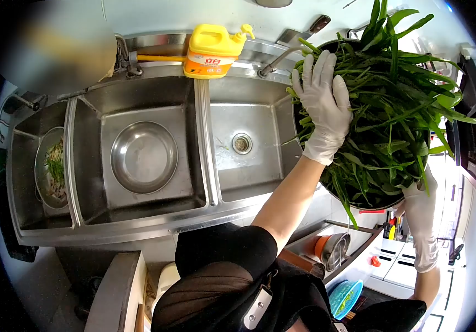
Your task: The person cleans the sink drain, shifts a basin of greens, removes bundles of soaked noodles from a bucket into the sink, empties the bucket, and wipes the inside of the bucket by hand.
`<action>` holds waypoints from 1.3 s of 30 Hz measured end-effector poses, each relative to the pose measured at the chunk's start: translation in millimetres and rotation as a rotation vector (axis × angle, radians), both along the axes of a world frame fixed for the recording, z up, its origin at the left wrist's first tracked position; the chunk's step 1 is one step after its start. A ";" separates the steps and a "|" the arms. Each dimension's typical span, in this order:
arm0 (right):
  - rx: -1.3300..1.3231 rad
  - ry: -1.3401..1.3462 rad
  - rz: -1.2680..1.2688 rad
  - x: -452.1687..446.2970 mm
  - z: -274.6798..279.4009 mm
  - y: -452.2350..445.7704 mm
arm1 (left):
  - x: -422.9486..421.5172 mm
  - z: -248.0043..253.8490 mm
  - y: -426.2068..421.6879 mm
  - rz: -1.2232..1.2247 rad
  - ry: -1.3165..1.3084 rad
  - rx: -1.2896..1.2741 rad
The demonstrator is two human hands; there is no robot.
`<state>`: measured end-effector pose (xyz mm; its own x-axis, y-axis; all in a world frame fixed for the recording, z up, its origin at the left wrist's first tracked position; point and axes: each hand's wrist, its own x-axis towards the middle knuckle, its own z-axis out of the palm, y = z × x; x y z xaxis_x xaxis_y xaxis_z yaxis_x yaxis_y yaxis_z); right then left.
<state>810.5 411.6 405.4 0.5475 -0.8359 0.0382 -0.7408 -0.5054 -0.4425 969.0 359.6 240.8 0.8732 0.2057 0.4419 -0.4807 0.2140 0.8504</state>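
Observation:
Long leafy greens (pixel 387 110) fill a round dark container (pixel 368 205) at the right, its rim showing only in places. My left hand (pixel 324 102), in a white glove, lies flat on the left part of the greens with its fingers stretched out. At the container's lower right edge, my gloved right hand (pixel 419 202) grips the rim; its fingers are partly hidden by the leaves and the container. Some leaves hang over the edge. Just left of the container is the right sink basin (pixel 243 177), with a few green scraps near its drain.
The middle basin holds a steel bowl (pixel 144 157); the left basin holds a strainer with vegetables (pixel 55 169). Behind stand a yellow detergent jug (pixel 211 52), a faucet (pixel 276 62) and a cleaver (pixel 304 32). Below are a drawer with pans (pixel 332 249) and a blue basket (pixel 345 296).

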 end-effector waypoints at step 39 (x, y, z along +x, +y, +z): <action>-0.022 -0.022 0.036 -0.7 6.2 12.7 | 1.8 8.0 11.0 -0.027 0.013 -0.046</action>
